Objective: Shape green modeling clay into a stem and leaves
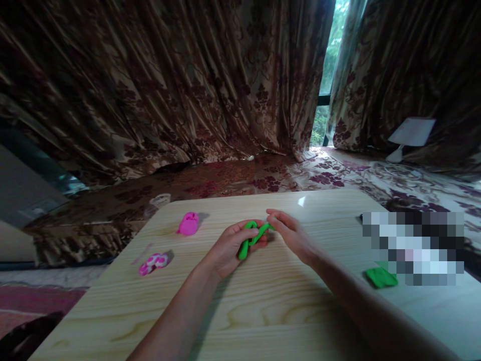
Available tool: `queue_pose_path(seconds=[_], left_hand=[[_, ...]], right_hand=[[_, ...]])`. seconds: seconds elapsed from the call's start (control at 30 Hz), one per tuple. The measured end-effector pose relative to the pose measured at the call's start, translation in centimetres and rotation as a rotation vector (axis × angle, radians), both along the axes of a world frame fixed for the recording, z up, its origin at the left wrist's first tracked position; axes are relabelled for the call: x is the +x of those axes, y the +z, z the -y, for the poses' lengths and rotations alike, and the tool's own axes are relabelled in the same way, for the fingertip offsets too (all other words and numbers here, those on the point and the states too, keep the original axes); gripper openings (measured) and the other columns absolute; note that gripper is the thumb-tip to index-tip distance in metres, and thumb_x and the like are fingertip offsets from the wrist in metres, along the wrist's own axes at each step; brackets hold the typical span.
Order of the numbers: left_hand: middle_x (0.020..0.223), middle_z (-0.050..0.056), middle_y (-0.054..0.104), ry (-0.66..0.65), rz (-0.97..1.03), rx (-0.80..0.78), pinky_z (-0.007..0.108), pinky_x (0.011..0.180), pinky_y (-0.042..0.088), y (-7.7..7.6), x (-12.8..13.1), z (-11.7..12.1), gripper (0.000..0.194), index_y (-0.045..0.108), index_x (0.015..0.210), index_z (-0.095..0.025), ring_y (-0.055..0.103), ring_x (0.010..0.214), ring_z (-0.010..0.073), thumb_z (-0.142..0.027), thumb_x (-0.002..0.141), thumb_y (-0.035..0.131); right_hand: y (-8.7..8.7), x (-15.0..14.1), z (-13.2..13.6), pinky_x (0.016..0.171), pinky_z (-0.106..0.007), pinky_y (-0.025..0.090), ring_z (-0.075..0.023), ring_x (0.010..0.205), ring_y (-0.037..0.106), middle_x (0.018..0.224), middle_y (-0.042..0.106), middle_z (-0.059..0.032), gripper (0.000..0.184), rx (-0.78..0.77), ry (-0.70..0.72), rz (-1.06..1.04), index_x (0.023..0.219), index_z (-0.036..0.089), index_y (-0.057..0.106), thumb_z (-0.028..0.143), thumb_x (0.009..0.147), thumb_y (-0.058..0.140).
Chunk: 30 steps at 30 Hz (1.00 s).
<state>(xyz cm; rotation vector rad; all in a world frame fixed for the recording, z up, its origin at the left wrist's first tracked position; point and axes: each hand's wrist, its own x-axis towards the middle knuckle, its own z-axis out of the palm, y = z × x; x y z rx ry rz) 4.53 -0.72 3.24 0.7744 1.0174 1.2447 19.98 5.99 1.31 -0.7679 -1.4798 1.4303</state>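
Observation:
A bent roll of bright green modelling clay [244, 248] is held above the middle of the table, looped over at its top. My left hand [227, 246] is closed around it, thumb lying across the clay and fingers behind. The thin tail of the roll runs right to my right hand [287, 230], whose thumb and fingertips pinch its end. On the left lie a pink clay piece with a hollow top [188, 224] and a smaller pink-and-white spotted piece [153, 262]. A flat green clay lump [381, 277] rests beyond my right forearm.
The pale wooden table [270, 311] has a rounded far edge. A pixelated, unreadable patch [413, 248] covers something at its right. Behind are a flower-patterned covered ledge [225, 178], heavy curtains [188, 75] and a white lamp [412, 131]. A translucent item [161, 200] sits by the far left corner.

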Motion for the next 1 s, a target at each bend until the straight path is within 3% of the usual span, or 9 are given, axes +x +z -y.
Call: queue_pose_path(seconds=[0.1, 0.2, 0.37, 0.5, 0.7, 0.77, 0.87, 0.93, 1.0], left_hand=[[0.087, 0.006, 0.069, 0.087, -0.135, 0.079, 0.024, 0.073, 0.051, 0.1, 0.3, 0.0, 0.022, 0.067, 0.093, -0.013, 0.065, 0.076, 0.0142, -0.014, 0.070, 0.067], [0.082, 0.004, 0.069, 0.134, -0.257, 0.137, 0.023, 0.069, 0.051, -0.2, 0.3, -0.2, 0.022, 0.068, 0.091, -0.013, 0.063, 0.072, 0.0130, -0.017, 0.070, 0.068], [0.083, 0.006, 0.067, 0.167, -0.230, 0.079, 0.021, 0.054, 0.047, -0.7, 0.1, -0.4, 0.025, 0.067, 0.095, -0.013, 0.059, 0.067, 0.0124, -0.026, 0.073, 0.066], [0.092, 0.009, 0.068, 0.117, -0.036, 0.027, 0.026, 0.061, 0.051, -0.8, 0.2, -0.4, 0.027, 0.066, 0.099, -0.013, 0.062, 0.076, 0.0165, -0.028, 0.077, 0.060], [0.079, 0.008, 0.070, -0.022, 0.015, -0.021, 0.026, 0.067, 0.050, -1.3, 0.6, -0.3, 0.022, 0.068, 0.091, -0.011, 0.063, 0.068, 0.0146, -0.024, 0.074, 0.065], [0.072, 0.007, 0.068, 0.016, -0.001, -0.018, 0.023, 0.064, 0.049, -1.5, 0.6, -0.4, 0.021, 0.068, 0.090, -0.011, 0.062, 0.063, 0.0128, -0.022, 0.072, 0.068], [0.073, 0.005, 0.069, 0.126, 0.030, -0.009, 0.021, 0.062, 0.048, -1.6, 0.5, -0.6, 0.021, 0.067, 0.091, -0.012, 0.063, 0.063, 0.0121, -0.020, 0.072, 0.068], [0.075, 0.006, 0.069, 0.137, 0.046, -0.010, 0.023, 0.063, 0.049, -1.6, 0.5, -0.7, 0.020, 0.067, 0.090, -0.012, 0.063, 0.064, 0.0126, -0.021, 0.072, 0.068], [0.076, 0.006, 0.069, 0.096, 0.037, -0.021, 0.024, 0.064, 0.050, -1.6, 0.7, -0.6, 0.019, 0.067, 0.089, -0.012, 0.063, 0.063, 0.0127, -0.022, 0.073, 0.068]], right_hand=[[0.2, -0.1, 0.8, 0.064, -0.032, 0.053, -0.0183, 0.084, 0.063, 0.097, 0.065, -0.0049, 0.029, -0.192, 0.257, -0.051, 0.101, 0.023, 0.057, 0.043, 0.081, 0.054], [-0.1, -0.1, 0.8, 0.057, -0.028, 0.052, -0.0162, 0.075, 0.063, 0.088, 0.066, -0.0035, 0.033, -0.180, 0.329, -0.010, 0.107, 0.022, 0.057, 0.039, 0.079, 0.059], [-0.3, 0.0, 0.3, 0.070, -0.028, 0.051, -0.0129, 0.074, 0.061, 0.085, 0.068, -0.0024, 0.029, -0.123, 0.254, -0.009, 0.095, 0.017, 0.068, 0.030, 0.070, 0.070], [0.1, 0.0, 0.4, 0.085, -0.035, 0.048, -0.0161, 0.081, 0.063, 0.085, 0.069, -0.0046, 0.030, -0.128, 0.302, -0.129, 0.095, 0.014, 0.068, 0.037, 0.077, 0.063], [-0.9, -0.5, 0.0, 0.067, -0.029, 0.051, -0.0142, 0.068, 0.061, 0.077, 0.065, -0.0012, 0.033, 0.075, -0.086, -0.032, 0.100, 0.017, 0.063, 0.034, 0.072, 0.067], [-1.4, -0.7, 0.2, 0.065, -0.028, 0.050, -0.0136, 0.068, 0.061, 0.082, 0.065, -0.0023, 0.031, 0.154, -0.081, 0.031, 0.100, 0.018, 0.062, 0.033, 0.074, 0.065], [-1.9, -0.9, 0.8, 0.064, -0.027, 0.052, -0.0140, 0.072, 0.062, 0.094, 0.064, -0.0042, 0.041, 0.227, 0.038, 0.138, 0.111, 0.021, 0.057, 0.030, 0.072, 0.067], [-2.0, -0.9, 1.1, 0.064, -0.027, 0.052, -0.0146, 0.076, 0.061, 0.101, 0.061, -0.0043, 0.045, 0.302, 0.040, 0.210, 0.113, 0.024, 0.055, 0.027, 0.070, 0.068], [-1.9, -0.7, 1.0, 0.065, -0.027, 0.051, -0.0151, 0.079, 0.060, 0.101, 0.059, -0.0040, 0.035, 0.405, -0.011, 0.274, 0.106, 0.025, 0.059, 0.024, 0.072, 0.065]])
